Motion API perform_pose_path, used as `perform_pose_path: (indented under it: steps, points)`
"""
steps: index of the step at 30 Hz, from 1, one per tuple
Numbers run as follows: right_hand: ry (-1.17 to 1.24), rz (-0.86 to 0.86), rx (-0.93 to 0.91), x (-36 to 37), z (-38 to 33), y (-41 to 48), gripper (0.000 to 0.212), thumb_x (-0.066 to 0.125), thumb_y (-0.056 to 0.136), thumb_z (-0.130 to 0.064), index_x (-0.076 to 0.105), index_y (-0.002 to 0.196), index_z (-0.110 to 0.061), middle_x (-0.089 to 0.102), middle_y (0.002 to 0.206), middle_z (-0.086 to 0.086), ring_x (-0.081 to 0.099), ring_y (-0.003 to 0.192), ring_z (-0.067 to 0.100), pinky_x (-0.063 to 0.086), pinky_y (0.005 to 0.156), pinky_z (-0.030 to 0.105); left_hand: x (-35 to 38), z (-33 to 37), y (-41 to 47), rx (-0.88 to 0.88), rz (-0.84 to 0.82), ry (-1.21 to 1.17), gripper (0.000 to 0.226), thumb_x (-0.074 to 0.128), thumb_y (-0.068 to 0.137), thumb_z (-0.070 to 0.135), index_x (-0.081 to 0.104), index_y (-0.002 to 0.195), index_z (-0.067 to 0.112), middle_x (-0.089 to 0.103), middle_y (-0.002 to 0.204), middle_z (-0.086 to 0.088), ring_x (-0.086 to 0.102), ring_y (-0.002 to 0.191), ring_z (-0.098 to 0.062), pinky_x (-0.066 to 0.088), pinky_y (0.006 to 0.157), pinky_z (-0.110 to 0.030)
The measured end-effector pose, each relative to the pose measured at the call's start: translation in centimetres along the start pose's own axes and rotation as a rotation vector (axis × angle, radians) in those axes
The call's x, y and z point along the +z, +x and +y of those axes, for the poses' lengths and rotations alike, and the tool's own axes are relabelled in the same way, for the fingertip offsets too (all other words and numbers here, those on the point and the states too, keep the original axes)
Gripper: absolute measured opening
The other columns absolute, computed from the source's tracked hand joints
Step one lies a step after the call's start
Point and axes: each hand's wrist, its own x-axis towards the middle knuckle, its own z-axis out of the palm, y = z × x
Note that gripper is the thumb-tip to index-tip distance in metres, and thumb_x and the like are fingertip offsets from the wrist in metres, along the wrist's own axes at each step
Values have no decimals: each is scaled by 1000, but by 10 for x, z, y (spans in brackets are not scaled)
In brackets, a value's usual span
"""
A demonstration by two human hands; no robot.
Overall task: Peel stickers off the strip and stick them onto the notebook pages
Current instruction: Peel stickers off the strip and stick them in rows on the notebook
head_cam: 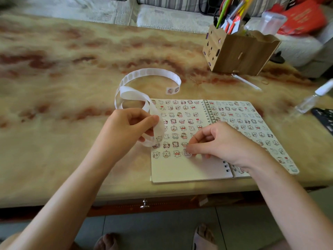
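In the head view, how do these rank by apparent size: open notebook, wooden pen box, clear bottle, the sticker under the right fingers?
1. open notebook
2. wooden pen box, though it sits farther away
3. clear bottle
4. sticker

No text can be read anywhere. The red bag point(304, 17) at the upper right of the frame bears print too blurred to make out.

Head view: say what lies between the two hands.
In the head view, between left hand and right hand lie a loop of the strip and sticker rows on the notebook.
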Motion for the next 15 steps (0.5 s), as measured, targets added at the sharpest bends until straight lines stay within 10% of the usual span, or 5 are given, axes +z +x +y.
perform_pose_path:
  steps: [15]
  points:
    - [-132,96,-30,8,4,1,9,80,73,-22,73,72,-17,69,64,-4,56,58,4,43,60,23,0,0,0,7,5,7,19,65,86,24,72,73,12,73,68,1,66,61,-6,53,59,-17]
